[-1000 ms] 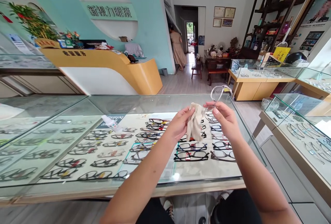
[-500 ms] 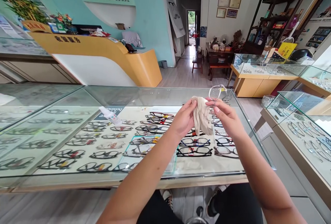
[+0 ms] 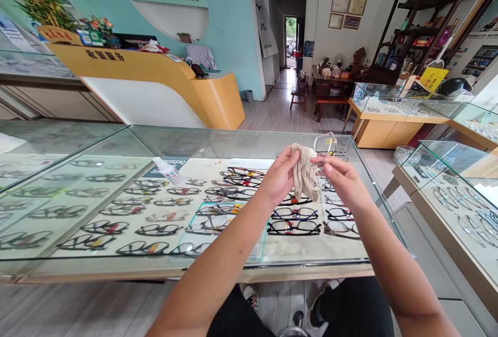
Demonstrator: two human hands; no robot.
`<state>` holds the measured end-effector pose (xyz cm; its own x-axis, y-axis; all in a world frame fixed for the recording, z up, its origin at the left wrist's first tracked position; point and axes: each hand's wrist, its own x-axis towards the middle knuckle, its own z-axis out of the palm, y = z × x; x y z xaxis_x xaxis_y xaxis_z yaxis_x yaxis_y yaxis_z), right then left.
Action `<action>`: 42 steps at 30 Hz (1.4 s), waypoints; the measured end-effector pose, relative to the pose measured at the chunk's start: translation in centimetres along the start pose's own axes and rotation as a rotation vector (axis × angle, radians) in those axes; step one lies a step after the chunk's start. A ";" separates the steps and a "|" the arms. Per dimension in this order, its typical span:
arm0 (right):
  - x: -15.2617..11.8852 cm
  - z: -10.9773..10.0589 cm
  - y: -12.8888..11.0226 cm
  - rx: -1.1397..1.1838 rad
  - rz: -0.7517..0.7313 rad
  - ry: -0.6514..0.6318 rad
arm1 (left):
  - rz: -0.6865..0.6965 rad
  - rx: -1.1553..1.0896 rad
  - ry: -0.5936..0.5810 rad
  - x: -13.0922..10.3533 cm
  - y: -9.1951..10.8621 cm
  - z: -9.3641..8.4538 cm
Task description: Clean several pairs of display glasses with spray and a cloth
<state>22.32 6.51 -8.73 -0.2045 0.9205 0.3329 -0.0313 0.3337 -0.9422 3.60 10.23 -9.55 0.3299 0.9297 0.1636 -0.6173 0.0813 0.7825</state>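
Above the right part of the glass counter, my left hand pinches a beige cloth between thumb and fingers. The cloth hangs down in folds and covers part of a pair of clear-framed glasses. My right hand grips these glasses with thumb and fingertips, just right of the cloth. A curved part of the frame rises above the fingers. How much of a lens lies inside the cloth is hidden.
Rows of eyeglasses fill the glass display counter below my hands. A small white bottle stands on the glass at the left. Another display case is at the right, and a yellow desk beyond.
The glasses have turned slightly in my right fingers, and the raised part of the frame is tilted differently. The view has shifted a little. Both hands keep their hold.
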 end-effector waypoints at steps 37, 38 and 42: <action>0.1 -1.0 -1.0 0.029 -0.149 0.173 | 0.399 0.620 0.264 -0.4 -0.1 0.5; 0.1 -1.0 -1.0 0.031 -0.150 0.169 | 0.399 0.624 0.260 -0.4 -0.1 0.5; 0.0 -1.2 -0.9 0.029 -0.177 0.157 | 0.399 0.629 0.220 -0.5 -0.1 0.3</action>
<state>23.53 6.47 -7.83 -0.0388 0.8691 0.4932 -0.0821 0.4891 -0.8683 3.74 9.65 -9.49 -0.0226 0.9011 0.4330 -0.1164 -0.4325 0.8941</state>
